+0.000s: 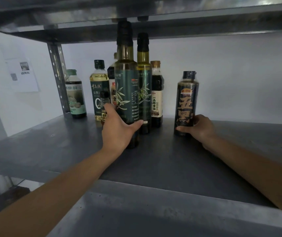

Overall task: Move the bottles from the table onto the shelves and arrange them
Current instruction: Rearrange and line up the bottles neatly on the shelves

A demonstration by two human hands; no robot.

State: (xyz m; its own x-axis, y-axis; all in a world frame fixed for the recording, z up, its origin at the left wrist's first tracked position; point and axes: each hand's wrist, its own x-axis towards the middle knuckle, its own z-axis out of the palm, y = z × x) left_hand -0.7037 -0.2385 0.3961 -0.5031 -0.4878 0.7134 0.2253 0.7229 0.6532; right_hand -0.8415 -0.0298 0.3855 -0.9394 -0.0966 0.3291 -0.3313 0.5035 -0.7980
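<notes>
Steel shelf [162, 159] partly stocked: roughly six bottles [99, 82] near left rear corner. Left hand [118, 132] curled round olive oil bottle [126, 89], right hand [203, 129] round black-labelled bottle [186, 100], both seemingly set down. Table unseen.

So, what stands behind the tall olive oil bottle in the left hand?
At its left a white-labelled bottle peeks out, a pale cap above it; a second oil bottle stands back at its right. The held bottle covers the rest of the first two.

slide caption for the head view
On a metal shelf, the left hand grips the front olive oil bottle and the right hand grips a dark bottle.
</notes>
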